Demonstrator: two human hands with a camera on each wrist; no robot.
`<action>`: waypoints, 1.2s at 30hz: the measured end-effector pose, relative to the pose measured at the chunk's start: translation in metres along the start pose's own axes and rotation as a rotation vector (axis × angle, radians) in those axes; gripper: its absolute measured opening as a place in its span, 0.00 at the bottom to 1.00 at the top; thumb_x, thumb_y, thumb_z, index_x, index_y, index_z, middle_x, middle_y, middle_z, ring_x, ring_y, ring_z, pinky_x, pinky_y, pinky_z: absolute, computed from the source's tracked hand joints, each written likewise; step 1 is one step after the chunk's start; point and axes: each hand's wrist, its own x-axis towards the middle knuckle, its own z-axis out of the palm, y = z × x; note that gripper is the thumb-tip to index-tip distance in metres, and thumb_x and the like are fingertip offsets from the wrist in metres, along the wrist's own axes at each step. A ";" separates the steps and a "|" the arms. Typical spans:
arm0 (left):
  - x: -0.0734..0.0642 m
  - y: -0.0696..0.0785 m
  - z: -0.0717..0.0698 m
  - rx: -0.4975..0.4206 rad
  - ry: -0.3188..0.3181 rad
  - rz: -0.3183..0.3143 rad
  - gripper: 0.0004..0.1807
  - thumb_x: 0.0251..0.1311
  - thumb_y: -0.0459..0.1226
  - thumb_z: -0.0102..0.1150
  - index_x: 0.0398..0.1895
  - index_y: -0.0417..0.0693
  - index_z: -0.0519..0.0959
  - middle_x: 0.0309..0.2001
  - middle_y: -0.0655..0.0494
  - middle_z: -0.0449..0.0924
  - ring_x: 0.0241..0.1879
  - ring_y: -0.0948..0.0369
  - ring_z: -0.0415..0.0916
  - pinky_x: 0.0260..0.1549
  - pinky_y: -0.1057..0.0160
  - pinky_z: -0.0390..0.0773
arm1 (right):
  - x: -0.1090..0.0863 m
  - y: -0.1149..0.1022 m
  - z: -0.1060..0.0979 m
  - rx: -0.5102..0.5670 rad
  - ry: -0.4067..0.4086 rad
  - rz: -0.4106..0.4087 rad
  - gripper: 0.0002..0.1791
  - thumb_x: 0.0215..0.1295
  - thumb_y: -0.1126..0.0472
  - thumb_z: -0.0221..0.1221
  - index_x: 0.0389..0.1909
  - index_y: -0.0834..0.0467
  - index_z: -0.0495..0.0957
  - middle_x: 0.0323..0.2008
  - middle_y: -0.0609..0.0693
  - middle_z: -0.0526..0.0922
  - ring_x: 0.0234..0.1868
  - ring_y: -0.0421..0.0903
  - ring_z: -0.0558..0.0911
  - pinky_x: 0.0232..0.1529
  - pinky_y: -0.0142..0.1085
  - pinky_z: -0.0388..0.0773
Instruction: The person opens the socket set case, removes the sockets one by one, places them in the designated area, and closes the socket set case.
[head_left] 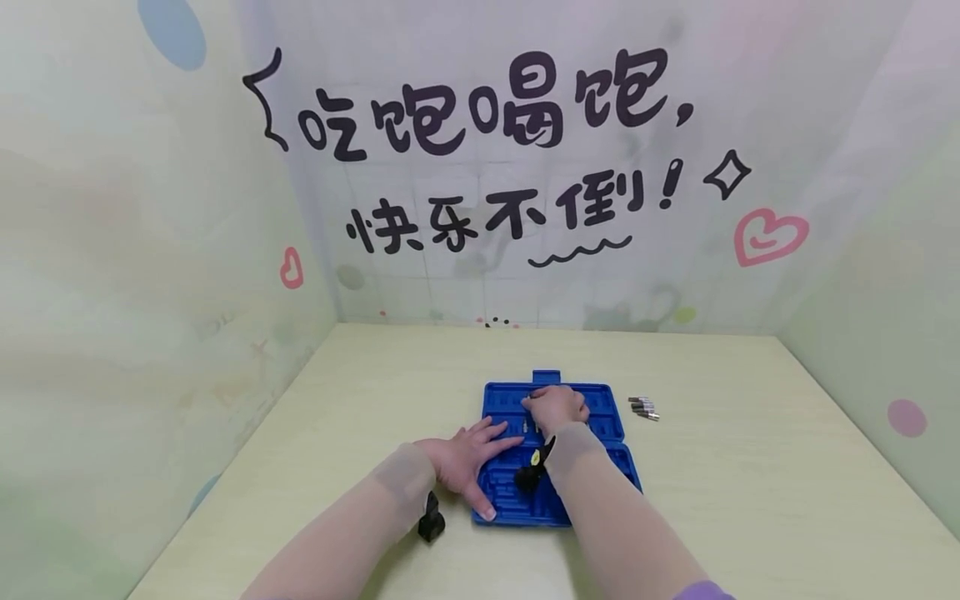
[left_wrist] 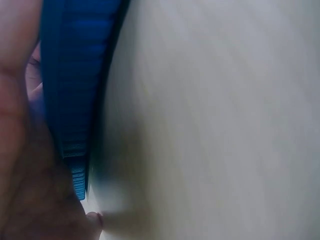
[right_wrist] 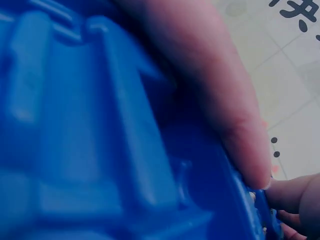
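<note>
A blue plastic case lies open on the table, with moulded compartments in both halves. My left hand rests with spread fingers on its left side, the thumb at the near left corner. Over the far half, my right hand has curled fingers and pinches a small dark piece, mostly covered by the fingertips. A little silver bit sits in the case just below those fingers. In the right wrist view a finger reaches over the blue compartments, which are blurred.
Several small metal bits lie together on the table, right of the case. A latch tab sticks out at the case's far edge. Printed cloth walls enclose the table at the back and sides.
</note>
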 end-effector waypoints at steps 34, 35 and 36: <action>0.002 0.001 0.000 0.016 -0.008 -0.007 0.60 0.43 0.64 0.68 0.77 0.70 0.42 0.77 0.57 0.34 0.75 0.54 0.25 0.68 0.39 0.42 | 0.006 0.008 -0.008 0.044 -0.062 -0.039 0.14 0.65 0.50 0.61 0.49 0.49 0.84 0.59 0.57 0.72 0.65 0.62 0.57 0.66 0.60 0.44; 0.002 0.000 0.000 0.016 -0.005 -0.006 0.60 0.43 0.64 0.69 0.77 0.70 0.42 0.77 0.57 0.34 0.75 0.53 0.25 0.67 0.39 0.42 | 0.006 0.008 -0.008 0.042 -0.064 -0.041 0.14 0.65 0.50 0.61 0.49 0.48 0.84 0.58 0.57 0.72 0.65 0.62 0.57 0.66 0.60 0.44; 0.002 0.000 0.000 0.017 -0.005 -0.006 0.60 0.43 0.64 0.69 0.77 0.70 0.42 0.77 0.57 0.34 0.75 0.53 0.25 0.67 0.39 0.42 | 0.006 0.008 -0.007 0.040 -0.065 -0.043 0.15 0.65 0.50 0.61 0.50 0.48 0.84 0.58 0.57 0.72 0.65 0.62 0.57 0.66 0.60 0.44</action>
